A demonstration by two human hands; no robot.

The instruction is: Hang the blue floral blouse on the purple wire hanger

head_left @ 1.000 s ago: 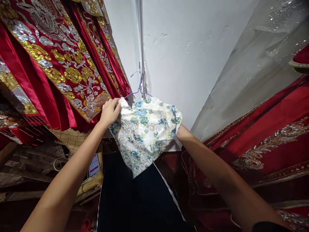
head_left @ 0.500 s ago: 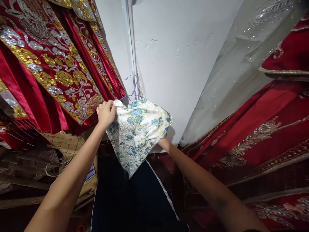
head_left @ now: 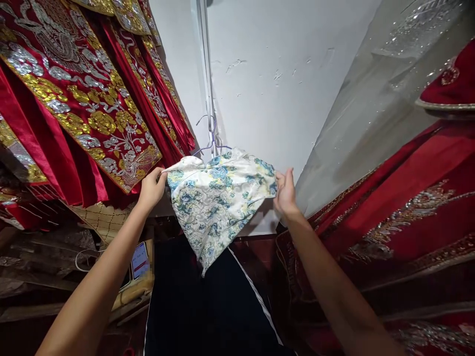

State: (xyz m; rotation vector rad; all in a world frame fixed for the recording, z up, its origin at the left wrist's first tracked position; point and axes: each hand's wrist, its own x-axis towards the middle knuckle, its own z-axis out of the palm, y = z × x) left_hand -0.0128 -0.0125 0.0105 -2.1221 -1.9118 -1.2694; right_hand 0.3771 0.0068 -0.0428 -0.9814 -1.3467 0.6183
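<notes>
A white garment with blue and yellow flowers (head_left: 218, 193) hangs in front of me on a thin purple wire hanger (head_left: 213, 144). Its lower part narrows to a point over my dark trousers. My left hand (head_left: 153, 187) pinches the garment's left edge and pulls it outward. At the opposite side my right hand (head_left: 285, 192) grips the edge of the right sleeve, thumb raised. The cloth is stretched between both hands. The fingers behind the cloth are partly hidden.
Red garments with gold and silver sequins (head_left: 100, 118) hang at left. On the right hang a pale sheer gown (head_left: 341, 128) and red beaded garments (head_left: 401, 212). A lit phone (head_left: 139, 261) lies on a bamboo seat (head_left: 137, 291). Behind is a white wall (head_left: 267, 99) with a metal pole (head_left: 205, 64).
My right hand has come out from under the garment's right side and now holds its edge. My left hand has moved outward and slightly down, spreading the cloth wider.
</notes>
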